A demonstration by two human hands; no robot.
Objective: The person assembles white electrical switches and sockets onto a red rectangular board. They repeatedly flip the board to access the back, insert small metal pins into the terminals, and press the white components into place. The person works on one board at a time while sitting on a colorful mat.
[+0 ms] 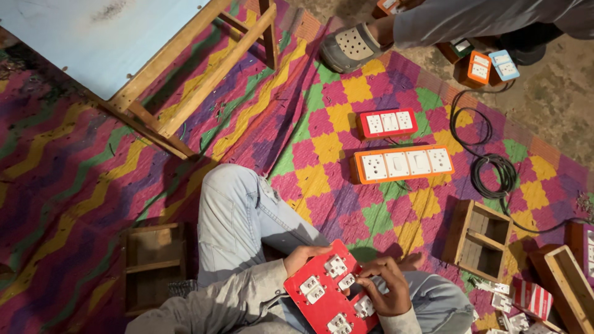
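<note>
We sit cross-legged on a woven mat (pixel 346 124) and hold a red panel (pixel 325 297) tilted over our lap. Our left hand (pixel 303 256) closes its grip on the panel's upper left edge, fingers curled behind it and thumb on the rim. Our right hand (pixel 385 284) lies on the panel's right side, its fingers bent down onto the face and touching a white socket module (pixel 346 281) set there; how tightly that grip closes we cannot tell. The panel is flat, stiff and matte red, with several square white modules fitted in its cut-outs.

The mat is coarse and bright: a checker of pink, yellow, green and purple under us, zigzag stripes to the left. On it, well ahead of our hands, lie a short red board (pixel 388 122) with three white modules and, just below it, a long orange board (pixel 403 164) with four. A black cable (pixel 489 167) coils beside them. To the right stands an open wooden box (pixel 479 238), and another (pixel 151 266) sits by our left knee. Near the lower right lie loose white modules (pixel 510 309) and a red-and-white striped packet (pixel 533 298). A wooden bench (pixel 185 80) with a pale blue top stands at upper left. Another person's foot (pixel 352 46) in a grey clog rests at the top.
</note>
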